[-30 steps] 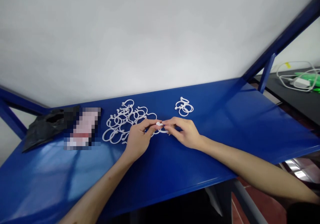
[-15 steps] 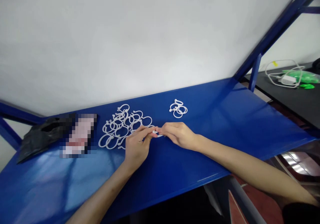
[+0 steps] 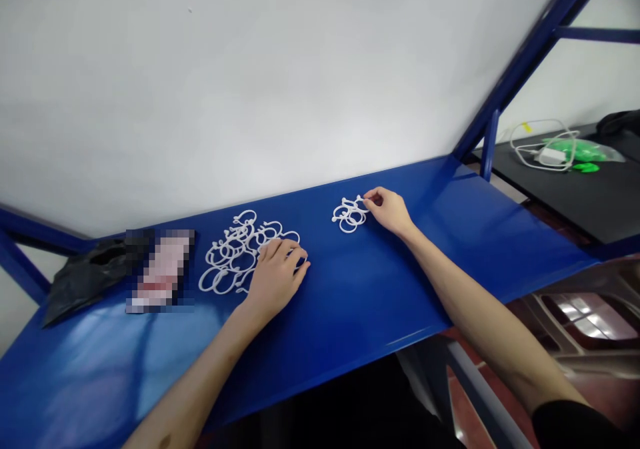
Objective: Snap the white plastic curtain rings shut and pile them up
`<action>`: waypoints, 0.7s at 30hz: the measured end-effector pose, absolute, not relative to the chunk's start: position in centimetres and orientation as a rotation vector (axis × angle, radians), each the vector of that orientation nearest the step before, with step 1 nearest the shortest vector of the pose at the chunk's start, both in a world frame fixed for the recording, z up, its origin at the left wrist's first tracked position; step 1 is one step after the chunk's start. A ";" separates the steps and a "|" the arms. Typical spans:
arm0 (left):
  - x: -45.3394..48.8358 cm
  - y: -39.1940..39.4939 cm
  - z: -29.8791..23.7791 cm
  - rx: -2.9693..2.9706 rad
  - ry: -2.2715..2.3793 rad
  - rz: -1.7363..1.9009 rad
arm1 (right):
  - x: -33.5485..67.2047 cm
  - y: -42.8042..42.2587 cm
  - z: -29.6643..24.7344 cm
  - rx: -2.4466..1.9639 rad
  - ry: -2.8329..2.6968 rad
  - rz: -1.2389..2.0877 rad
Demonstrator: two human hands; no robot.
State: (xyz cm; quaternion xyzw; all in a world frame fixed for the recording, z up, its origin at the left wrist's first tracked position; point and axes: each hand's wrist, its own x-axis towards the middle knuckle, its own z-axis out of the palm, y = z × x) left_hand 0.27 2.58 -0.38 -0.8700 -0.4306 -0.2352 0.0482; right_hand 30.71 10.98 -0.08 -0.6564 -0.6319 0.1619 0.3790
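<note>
Several white plastic curtain rings, open hoops with small knobs at their ends, lie in a large pile (image 3: pixel 230 252) left of centre on the blue table. My left hand (image 3: pixel 280 269) rests palm down over the right side of this pile, fingers loosely bent and apart; what is under it is partly hidden. Farther right and back is a smaller group of the same rings (image 3: pixel 353 219). At its right edge my right hand (image 3: pixel 387 209) pinches a white curtain ring (image 3: pixel 361 201) between thumb and forefinger, level with the group.
A black plastic bag (image 3: pixel 83 275) and a blurred-out pink packet (image 3: pixel 163 269) lie on the table's left. A white wall backs the blue table (image 3: pixel 350 315). On a black table at right are a white cable with an adapter (image 3: pixel 553 157) and a green packet (image 3: pixel 583 150).
My hands have parted. The right one has carried a ring back and right to the smaller group; the left has loosened its pinch and settled over the large pile.
</note>
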 end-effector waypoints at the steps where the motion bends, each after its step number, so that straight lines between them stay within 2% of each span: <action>1: 0.3 2.6 -0.3 -2.652 -1.317 -0.715 | 30.8 11.1 -0.2 -1.703 -1.628 0.449; 12: 0.5 2.1 0.0 -2.612 -1.391 -0.697 | 30.4 11.1 -0.2 -1.778 -1.688 0.385; 18: 1.5 1.1 1.4 -2.634 -1.388 -0.994 | 29.6 10.3 0.5 -1.597 -1.702 0.068; 21: 1.7 1.0 1.6 -2.637 -1.366 -1.155 | 27.6 8.6 1.3 -1.327 -1.801 0.077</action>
